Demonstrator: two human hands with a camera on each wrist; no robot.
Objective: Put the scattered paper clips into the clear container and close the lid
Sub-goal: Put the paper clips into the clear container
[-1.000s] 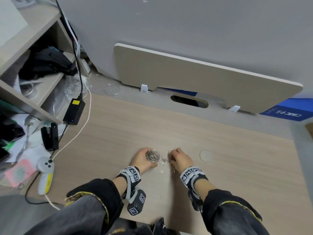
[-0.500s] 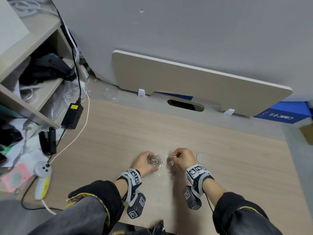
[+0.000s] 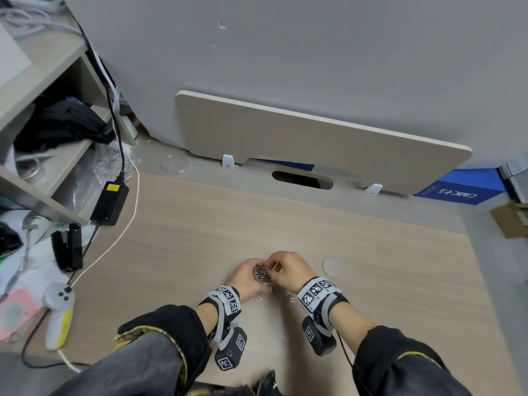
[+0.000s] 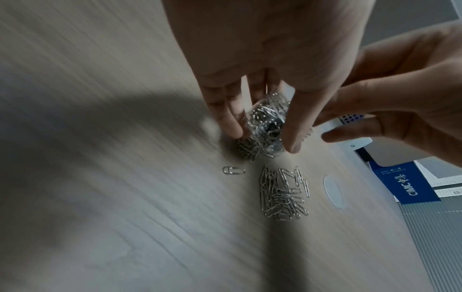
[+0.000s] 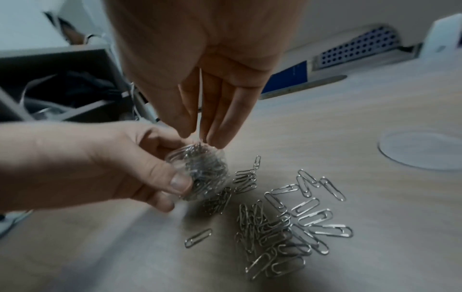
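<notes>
Left hand (image 5: 82, 162) grips small clear round container (image 5: 200, 173) of silver paper clips; right hand (image 5: 200, 59), fingers straight, empty, hovers above its mouth near the counter's (image 3: 200, 230) front edge.

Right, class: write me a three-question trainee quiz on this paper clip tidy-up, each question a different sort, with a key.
1. True or false: the lid is already on the clear container.
2. Which of the hands grips the container? A) left hand B) right hand C) neither
3. Fill in: the loose paper clips still lie on the ____.

Key
1. False: the lid lies flat on the desk, to the right of both hands, and the container's mouth is open.
2. A: its thumb and fingers curl round the container, while the right hand's fingertips reach down to its mouth.
3. desk
</notes>
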